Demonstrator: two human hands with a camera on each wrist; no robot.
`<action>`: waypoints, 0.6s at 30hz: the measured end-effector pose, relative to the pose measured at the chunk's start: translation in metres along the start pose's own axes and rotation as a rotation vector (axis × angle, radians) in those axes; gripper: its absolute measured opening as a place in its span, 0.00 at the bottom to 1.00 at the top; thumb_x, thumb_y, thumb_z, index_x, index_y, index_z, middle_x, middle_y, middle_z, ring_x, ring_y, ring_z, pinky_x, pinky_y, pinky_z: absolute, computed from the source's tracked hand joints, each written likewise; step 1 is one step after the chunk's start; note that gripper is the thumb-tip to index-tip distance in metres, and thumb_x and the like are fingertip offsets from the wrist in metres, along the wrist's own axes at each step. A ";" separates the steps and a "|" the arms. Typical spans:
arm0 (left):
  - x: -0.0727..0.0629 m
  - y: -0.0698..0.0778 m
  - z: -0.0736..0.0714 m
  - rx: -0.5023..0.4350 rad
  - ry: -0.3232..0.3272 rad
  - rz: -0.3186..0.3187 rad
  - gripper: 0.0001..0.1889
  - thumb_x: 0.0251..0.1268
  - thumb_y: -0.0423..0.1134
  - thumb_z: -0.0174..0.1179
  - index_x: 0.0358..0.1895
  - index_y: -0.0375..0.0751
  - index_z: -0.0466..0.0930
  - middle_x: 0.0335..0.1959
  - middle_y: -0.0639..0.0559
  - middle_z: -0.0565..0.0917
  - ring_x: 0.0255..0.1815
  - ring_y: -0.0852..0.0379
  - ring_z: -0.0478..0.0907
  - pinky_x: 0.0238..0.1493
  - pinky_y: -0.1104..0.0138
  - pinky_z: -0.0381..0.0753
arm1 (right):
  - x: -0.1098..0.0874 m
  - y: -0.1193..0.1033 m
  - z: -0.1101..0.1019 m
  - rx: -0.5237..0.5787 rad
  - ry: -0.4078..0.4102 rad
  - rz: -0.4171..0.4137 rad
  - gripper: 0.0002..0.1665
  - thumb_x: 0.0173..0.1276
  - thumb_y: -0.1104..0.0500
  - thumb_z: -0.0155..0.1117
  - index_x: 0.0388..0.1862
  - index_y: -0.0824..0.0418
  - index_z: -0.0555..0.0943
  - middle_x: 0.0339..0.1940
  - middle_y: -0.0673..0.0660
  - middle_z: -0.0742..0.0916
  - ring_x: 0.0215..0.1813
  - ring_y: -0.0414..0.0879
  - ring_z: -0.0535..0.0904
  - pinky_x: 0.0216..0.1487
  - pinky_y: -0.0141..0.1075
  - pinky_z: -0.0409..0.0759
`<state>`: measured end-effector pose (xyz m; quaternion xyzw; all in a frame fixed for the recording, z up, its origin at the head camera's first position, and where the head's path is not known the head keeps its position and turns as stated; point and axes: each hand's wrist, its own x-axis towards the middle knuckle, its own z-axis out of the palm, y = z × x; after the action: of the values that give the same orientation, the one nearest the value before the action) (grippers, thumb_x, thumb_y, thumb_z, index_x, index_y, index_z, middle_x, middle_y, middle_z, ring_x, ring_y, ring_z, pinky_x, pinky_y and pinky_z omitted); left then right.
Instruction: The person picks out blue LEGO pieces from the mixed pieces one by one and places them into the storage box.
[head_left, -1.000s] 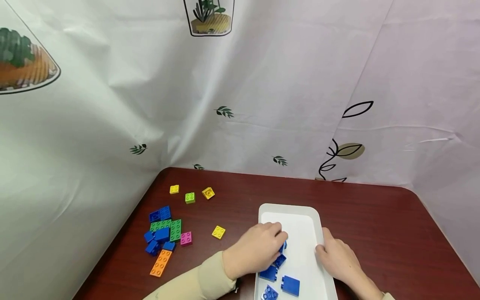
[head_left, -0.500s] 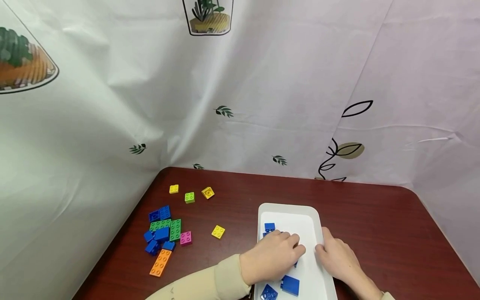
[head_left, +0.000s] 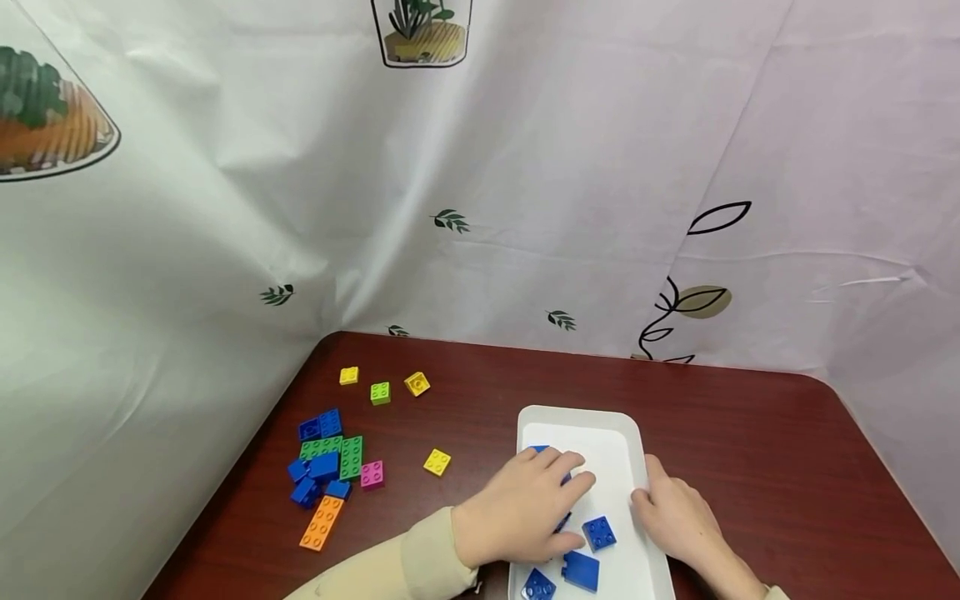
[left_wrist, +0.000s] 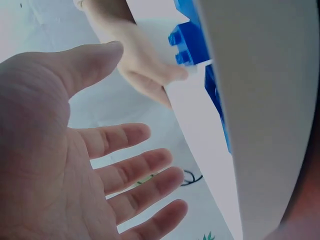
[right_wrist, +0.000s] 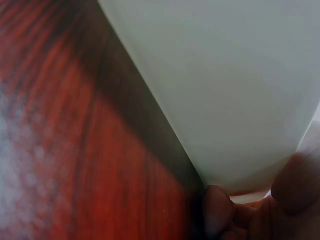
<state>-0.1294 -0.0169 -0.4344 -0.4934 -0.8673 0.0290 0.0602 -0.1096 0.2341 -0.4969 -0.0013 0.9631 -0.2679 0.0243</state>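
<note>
The left hand (head_left: 521, 508) hangs palm down over the left side of the white tray (head_left: 615, 442), fingers and thumb spread, pinching nothing; the right hand (head_left: 678, 512) pinches the tray's right rim between thumb and fingers. The blue bricks lie in the tray: a studded blue brick (head_left: 599, 533) between the hands, just beyond the left thumb; a flat blue piece (head_left: 581, 571) and another blue brick (head_left: 538, 585) nearer the body than that thumb; others partly hidden under the left fingers. For handling these well, the right grip should probably stay firm so the tray doesn't skid, while the left thumb and forefinger take one brick by its sides, lifting straight. The tray's raised rim runs past both hands, so knuckles could catch there; its near end is out of frame. White tray floor shows ahead of the left fingertips, giving room to turn a brick, and the worktop (head_left: 772, 450) stretches beyond the right hand.
</note>
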 end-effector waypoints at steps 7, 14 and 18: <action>-0.021 -0.018 -0.006 -0.044 0.039 -0.050 0.35 0.67 0.67 0.55 0.70 0.52 0.69 0.67 0.53 0.73 0.63 0.55 0.72 0.59 0.59 0.75 | 0.000 0.000 0.000 -0.013 0.009 -0.007 0.28 0.68 0.61 0.57 0.65 0.71 0.67 0.34 0.62 0.86 0.26 0.46 0.74 0.25 0.43 0.71; -0.045 -0.045 -0.004 -0.062 0.133 -0.145 0.34 0.65 0.62 0.61 0.68 0.47 0.72 0.65 0.49 0.74 0.61 0.52 0.73 0.56 0.55 0.77 | 0.000 0.001 0.000 -0.011 0.007 -0.005 0.30 0.68 0.61 0.56 0.66 0.72 0.66 0.36 0.64 0.87 0.26 0.46 0.75 0.25 0.42 0.72; -0.059 -0.066 -0.003 -0.049 0.180 -0.247 0.32 0.63 0.60 0.64 0.65 0.46 0.75 0.64 0.48 0.74 0.59 0.50 0.74 0.55 0.53 0.77 | 0.000 0.001 -0.001 -0.012 0.005 -0.002 0.29 0.68 0.61 0.56 0.66 0.72 0.67 0.35 0.63 0.87 0.26 0.46 0.74 0.25 0.42 0.71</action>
<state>-0.1555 -0.1011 -0.4283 -0.3847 -0.9129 -0.0439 0.1287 -0.1091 0.2353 -0.4969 -0.0018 0.9647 -0.2623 0.0217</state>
